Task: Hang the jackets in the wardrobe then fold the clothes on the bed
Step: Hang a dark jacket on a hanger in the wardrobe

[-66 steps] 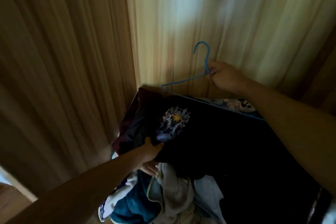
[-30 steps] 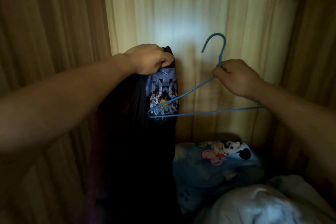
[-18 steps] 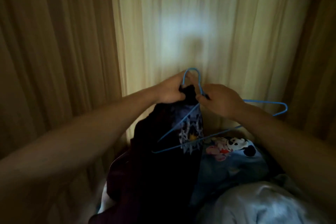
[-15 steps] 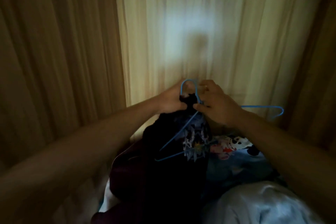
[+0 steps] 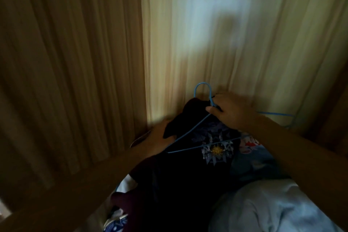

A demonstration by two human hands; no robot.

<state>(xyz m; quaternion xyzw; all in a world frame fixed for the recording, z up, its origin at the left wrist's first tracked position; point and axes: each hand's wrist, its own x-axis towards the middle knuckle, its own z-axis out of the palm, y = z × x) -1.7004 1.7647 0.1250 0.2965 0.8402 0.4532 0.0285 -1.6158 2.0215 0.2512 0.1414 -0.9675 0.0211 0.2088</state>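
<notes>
Curtains first: you had a brown curtain (image 5: 71, 66) filling the left side, with a paler cream curtain (image 5: 235, 47) next to it, lit by a bright patch.

Your left hand (image 5: 155, 142) sat low at the left edge of the dark jacket (image 5: 180, 179). Its fingers went in under the fabric and the whole hand was blurred, so honestly I couldn't tell how tightly it had closed.

The jacket itself hung down the lower middle between your two hands, with the collar end bunched up top and a pale crest print (image 5: 216, 149) facing you.

The blue wire hanger (image 5: 202, 82) lay across the front of the jacket with its hook standing up just above the collar. Your right hand (image 5: 232, 114) pinched the hanger neck right below the hook, fingers curled in around the wire. The hanger's right tip poked out bare past your wrist.

Further right, a blue cartoon-print cloth (image 5: 253, 158) lay just beside the jacket, and some pale bedding (image 5: 273, 209) was heaped in the bottom right corner.
</notes>
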